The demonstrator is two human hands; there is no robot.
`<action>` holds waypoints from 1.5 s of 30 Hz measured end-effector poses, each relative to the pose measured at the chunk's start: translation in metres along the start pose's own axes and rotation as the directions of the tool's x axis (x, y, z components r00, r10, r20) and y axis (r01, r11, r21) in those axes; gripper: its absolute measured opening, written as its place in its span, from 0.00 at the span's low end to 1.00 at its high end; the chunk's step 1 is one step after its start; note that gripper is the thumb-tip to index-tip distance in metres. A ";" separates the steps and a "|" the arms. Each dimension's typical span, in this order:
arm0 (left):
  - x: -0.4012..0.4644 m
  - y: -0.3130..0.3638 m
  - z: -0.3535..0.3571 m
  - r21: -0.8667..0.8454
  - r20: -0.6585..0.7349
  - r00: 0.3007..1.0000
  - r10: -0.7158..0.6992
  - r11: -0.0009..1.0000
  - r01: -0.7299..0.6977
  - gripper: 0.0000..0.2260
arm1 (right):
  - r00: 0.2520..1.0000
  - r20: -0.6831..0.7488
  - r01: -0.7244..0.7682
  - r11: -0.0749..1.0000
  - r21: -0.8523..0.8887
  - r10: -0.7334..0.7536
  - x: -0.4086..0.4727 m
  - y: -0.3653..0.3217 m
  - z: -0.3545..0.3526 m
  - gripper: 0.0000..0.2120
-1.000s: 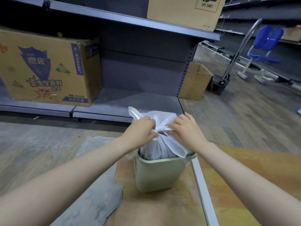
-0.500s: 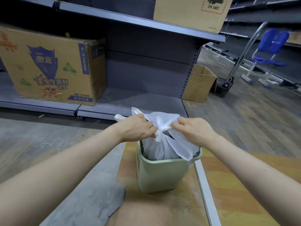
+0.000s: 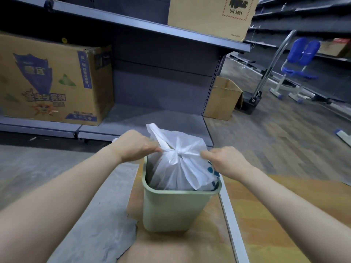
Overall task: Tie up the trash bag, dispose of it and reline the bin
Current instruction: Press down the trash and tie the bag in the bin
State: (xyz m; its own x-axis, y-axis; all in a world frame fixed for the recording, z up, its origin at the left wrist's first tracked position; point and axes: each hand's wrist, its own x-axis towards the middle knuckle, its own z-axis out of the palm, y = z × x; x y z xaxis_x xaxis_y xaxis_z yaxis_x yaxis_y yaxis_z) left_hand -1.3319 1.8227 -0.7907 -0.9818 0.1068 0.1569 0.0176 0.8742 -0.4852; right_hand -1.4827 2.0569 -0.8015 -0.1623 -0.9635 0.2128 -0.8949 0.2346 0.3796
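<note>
Knotting trash bag — both hands.

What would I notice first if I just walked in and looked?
Right in the middle, two hands, left hand and right hand, pull a white trash bag tight into a knot inside a pale green bin. Behind, at left, a big printed cardboard box sits on the bottom shelf.

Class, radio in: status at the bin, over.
Left hand and right hand each pulling a bag handle. White bag knotted, sitting in green bin. Nothing in the way.
</note>
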 end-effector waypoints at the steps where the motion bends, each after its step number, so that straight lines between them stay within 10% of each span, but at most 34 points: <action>1: -0.001 -0.003 0.004 0.041 0.083 0.996 -0.009 0.999 0.005 0.16 | 1.000 -0.001 0.008 1.000 0.011 -0.008 0.003 -0.001 -0.002 0.29; 13: -0.012 -0.001 0.019 0.173 -0.546 0.812 0.209 0.976 -0.135 0.11 | 0.995 -0.088 -0.050 0.999 0.009 0.051 0.001 -0.018 -0.005 0.19; 18: -0.015 0.015 0.030 0.191 -0.560 0.796 0.230 0.971 -0.147 0.22 | 0.985 -0.168 -0.032 0.994 0.101 0.049 0.016 -0.042 -0.005 0.17; 25: -0.017 0.011 0.019 -0.003 -0.470 0.849 0.243 0.961 -0.277 0.04 | 0.978 -0.137 -0.153 0.987 0.052 0.159 0.031 -0.063 -0.013 0.19; 33: -0.002 -0.004 -0.003 0.026 -0.191 0.927 0.324 0.945 -0.325 0.15 | 0.995 -0.058 0.084 0.996 0.027 -0.083 0.044 -0.034 -0.026 0.19; 38: 0.011 -0.008 0.001 0.110 -0.189 0.872 0.452 0.892 -0.439 0.12 | 0.982 -0.055 0.181 0.983 0.041 -0.179 0.044 -0.016 -0.017 0.06; 45: 0.030 -0.021 0.016 0.175 -0.253 0.741 0.622 0.783 -0.597 0.07 | 0.949 -0.125 0.306 0.944 0.127 -0.291 0.047 -0.006 -0.007 0.14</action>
State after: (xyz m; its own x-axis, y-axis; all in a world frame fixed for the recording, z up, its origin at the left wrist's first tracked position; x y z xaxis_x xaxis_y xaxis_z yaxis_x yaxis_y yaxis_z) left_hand -1.3644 1.7999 -0.7892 -0.6688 0.7428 0.0320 0.5673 0.5376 -0.6238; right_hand -1.4823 2.0108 -0.7873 0.1584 -0.9661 0.2037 -0.9467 -0.0900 0.3093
